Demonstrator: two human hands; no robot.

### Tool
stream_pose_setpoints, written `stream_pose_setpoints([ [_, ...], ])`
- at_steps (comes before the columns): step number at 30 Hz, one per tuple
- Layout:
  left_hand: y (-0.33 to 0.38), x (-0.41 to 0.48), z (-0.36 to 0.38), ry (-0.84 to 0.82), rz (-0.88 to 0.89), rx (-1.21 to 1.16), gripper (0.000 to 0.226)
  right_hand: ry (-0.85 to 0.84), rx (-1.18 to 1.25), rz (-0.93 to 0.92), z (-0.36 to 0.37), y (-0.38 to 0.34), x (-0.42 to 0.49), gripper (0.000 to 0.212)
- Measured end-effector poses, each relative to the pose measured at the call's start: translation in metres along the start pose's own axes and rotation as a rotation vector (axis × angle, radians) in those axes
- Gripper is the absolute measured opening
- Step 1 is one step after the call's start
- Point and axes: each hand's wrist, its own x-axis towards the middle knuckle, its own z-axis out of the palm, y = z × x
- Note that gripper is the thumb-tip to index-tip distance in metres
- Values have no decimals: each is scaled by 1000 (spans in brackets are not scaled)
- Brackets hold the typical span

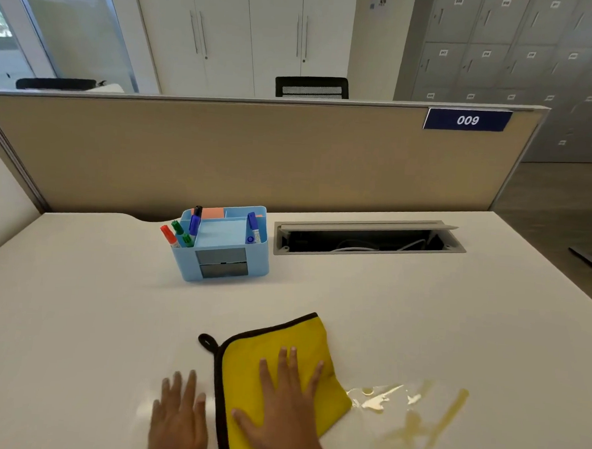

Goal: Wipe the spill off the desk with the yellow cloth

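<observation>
while the yellow cloth point(280, 367) is pinned under the flat right hand point(285, 405) and the left hand point(180, 417) is spread on the desk point(77, 316), the spill point(411, 412) could be smeared wider by a careless sweep.

A blue sign point(467, 120) on the partition point(222, 158) reads "009".

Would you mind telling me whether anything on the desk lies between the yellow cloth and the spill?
Nothing visible does. The yellow cloth, under the right hand, has its right corner at the spill; the blue organizer stands farther back.
</observation>
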Motion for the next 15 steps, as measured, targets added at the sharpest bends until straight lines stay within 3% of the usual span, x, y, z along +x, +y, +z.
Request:
stream_pose_setpoints([
  [4, -15, 2, -6, 37, -21, -72, 128, -29, 9, 33, 5, -9, -2, 80],
  [10, -13, 2, -11, 83, -51, -96, 136, -5, -61, -3, 12, 15, 15, 67],
  [15, -9, -1, -17, 111, -31, -104, 133, 14, 0, 162, -1, 88, 54, 64],
])
